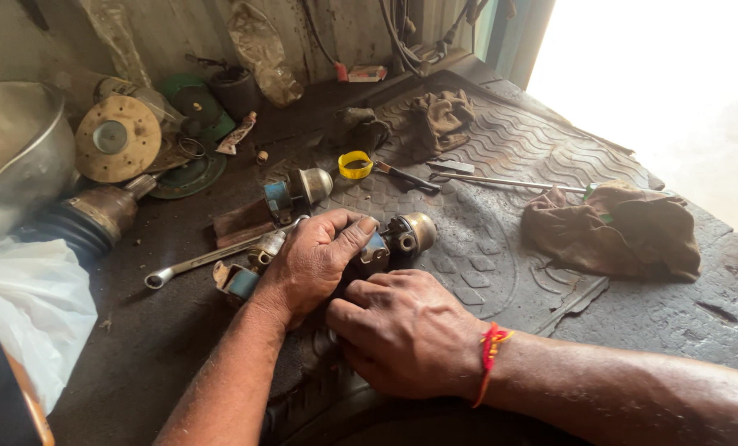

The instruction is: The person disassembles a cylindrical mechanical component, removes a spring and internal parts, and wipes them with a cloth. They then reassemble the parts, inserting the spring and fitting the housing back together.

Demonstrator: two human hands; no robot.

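Observation:
My left hand (315, 260) grips a small metal part with a brass dome end and a blue band (406, 234), pressing it onto the dark rubber mat (501, 157). Just below it, my right hand (406, 330), with a red thread at the wrist, rests on the mat, fingers curled against the same part; what they hold is hidden. A second domed part with a blue band (299, 190) lies just behind my left hand. A third blue-banded piece (238, 279) sits left of my left wrist, beside a steel spanner (212, 258).
A yellow ring (355, 164), a small tool (406, 177) and a thin rod (509, 182) lie further back. Brown rags (625, 231) (439, 116) sit right and rear. Left: a metal bowl (14, 149), round discs (118, 138), a ribbed boot (84, 223), white plastic (30, 306).

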